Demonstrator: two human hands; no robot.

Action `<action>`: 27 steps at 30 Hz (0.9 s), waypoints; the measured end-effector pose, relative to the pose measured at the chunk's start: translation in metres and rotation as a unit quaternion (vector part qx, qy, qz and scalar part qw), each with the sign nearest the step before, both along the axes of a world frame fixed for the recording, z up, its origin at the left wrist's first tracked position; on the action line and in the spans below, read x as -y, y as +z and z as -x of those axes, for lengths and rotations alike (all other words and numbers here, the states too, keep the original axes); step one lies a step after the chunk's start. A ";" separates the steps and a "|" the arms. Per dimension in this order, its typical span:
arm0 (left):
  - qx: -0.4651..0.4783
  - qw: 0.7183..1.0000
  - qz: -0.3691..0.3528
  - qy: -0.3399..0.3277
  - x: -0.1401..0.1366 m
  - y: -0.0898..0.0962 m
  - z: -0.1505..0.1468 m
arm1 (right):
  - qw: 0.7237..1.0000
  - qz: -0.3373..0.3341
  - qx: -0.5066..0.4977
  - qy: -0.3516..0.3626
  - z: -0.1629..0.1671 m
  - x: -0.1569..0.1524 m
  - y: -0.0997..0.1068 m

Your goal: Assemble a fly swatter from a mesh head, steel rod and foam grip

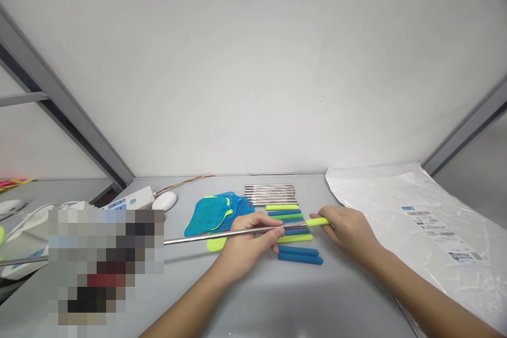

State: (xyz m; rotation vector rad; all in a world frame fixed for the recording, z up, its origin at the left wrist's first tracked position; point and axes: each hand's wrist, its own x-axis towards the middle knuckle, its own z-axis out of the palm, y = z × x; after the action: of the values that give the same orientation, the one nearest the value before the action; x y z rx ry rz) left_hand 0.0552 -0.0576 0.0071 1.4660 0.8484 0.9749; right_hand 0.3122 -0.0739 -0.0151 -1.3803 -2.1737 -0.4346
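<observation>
A long metal rod (190,240) runs nearly level over the table, its sections stepped like a telescopic pole. My left hand (245,245) is closed round it, thumb and fingers pinching near its right end. At that end sits a yellow-green handle sleeve (317,222), gripped by my right hand (350,229); how far the rod goes inside it cannot be seen. Beneath and behind my hands lie several more sleeves, among them blue ones (299,255). Left of these is a pile of perforated blue and yellow-green fly swatter heads (209,213), partly covered by my left hand.
Several metal rods (270,195) lie in a row at the back. A white plastic bag (420,222) with a label covers the right side. At left are a power strip (132,199), a white oval object (164,201) and a pixelated patch hiding what is there.
</observation>
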 end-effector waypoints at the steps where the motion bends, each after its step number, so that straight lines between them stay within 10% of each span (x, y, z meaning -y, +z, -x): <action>1: 0.000 1.000 0.000 0.000 0.000 0.000 0.000 | 1.000 -0.001 -0.001 0.001 0.001 0.001 0.000; 17: -0.034 0.999 -0.034 0.019 -0.006 0.004 0.008 | 0.999 -0.003 -0.007 -0.036 -0.008 -0.002 0.005; 27: 0.031 0.985 -0.066 0.157 -0.025 0.021 0.029 | 0.988 0.026 -0.066 -0.139 -0.041 -0.025 0.008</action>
State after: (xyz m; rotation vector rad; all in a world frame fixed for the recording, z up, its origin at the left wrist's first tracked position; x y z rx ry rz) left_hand 0.0260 -0.0326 0.0278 1.4297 1.0047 1.3280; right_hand 0.3534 -0.0492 -0.0074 -1.7008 -1.9057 -0.3778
